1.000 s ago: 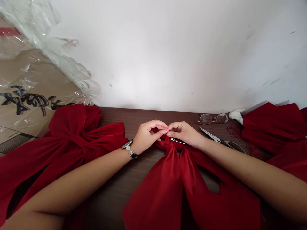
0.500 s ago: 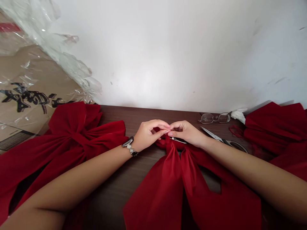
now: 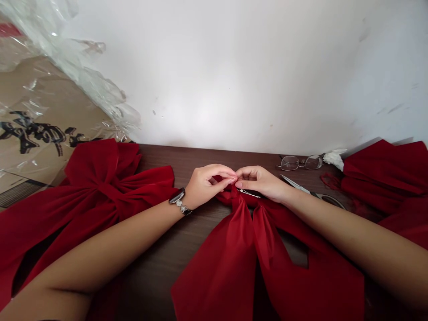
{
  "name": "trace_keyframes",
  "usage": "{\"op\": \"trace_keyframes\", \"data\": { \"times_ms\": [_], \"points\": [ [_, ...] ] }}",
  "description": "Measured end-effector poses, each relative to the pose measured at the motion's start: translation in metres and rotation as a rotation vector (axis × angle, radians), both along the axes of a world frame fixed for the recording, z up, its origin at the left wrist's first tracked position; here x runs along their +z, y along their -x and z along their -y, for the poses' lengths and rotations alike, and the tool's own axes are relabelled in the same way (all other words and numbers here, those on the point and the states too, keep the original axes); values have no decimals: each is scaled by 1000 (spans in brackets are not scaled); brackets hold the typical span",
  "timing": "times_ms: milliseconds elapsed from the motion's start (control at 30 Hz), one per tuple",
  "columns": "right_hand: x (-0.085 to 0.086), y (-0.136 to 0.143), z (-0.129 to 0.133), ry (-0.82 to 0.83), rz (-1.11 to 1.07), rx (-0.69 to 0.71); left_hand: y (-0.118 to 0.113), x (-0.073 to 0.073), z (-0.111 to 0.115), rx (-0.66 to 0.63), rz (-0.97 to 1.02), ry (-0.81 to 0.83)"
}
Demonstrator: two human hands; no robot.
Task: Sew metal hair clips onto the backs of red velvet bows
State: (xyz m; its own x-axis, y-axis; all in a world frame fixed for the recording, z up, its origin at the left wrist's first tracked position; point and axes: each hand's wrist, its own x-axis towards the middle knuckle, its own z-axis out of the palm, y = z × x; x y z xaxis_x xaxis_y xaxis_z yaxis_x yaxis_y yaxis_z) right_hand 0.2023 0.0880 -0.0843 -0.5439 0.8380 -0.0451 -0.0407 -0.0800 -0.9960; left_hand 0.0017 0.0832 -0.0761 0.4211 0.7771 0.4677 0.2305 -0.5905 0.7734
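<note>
Both hands meet at the gathered middle of a red fabric bow (image 3: pixel 220 263), whose two wide tails spread toward me on the table. My left hand (image 3: pixel 210 185), with a watch and bracelet on the wrist, pinches at the knot with thumb and fingers together. Against it, my right hand (image 3: pixel 259 183) is closed in a similar pinch, fingertips touching the left ones. What lies between the fingertips is too small to tell. A silver metal hair clip (image 3: pixel 249 193) sits just under my right hand, at the bow's middle.
On the left a finished-looking red bow (image 3: pixel 110 191) lies before a plastic-wrapped cardboard box (image 3: pixel 43 98). To the right are scissors (image 3: pixel 312 192), eyeglasses (image 3: pixel 299 163), a crumpled white tissue (image 3: pixel 334 158) and more red fabric (image 3: pixel 384 174). A white wall (image 3: pixel 214 80) stands behind the dark table (image 3: pixel 157 249).
The view has shifted slightly. Both hands stay pinched together at the bow's middle, with only small finger movement; the clip shows a little more clearly.
</note>
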Motion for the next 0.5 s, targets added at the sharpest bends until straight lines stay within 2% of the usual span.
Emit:
{"op": "trace_keyframes", "data": {
  "times_ms": [167, 500],
  "points": [
    [-3, 0, 0, 13, -19, -24, 0, 1, 0, 2, 1, -1],
    [-8, -2, 0, 17, -19, -58, 3, 0, 1, 42, -47, -215]
  ]
}}
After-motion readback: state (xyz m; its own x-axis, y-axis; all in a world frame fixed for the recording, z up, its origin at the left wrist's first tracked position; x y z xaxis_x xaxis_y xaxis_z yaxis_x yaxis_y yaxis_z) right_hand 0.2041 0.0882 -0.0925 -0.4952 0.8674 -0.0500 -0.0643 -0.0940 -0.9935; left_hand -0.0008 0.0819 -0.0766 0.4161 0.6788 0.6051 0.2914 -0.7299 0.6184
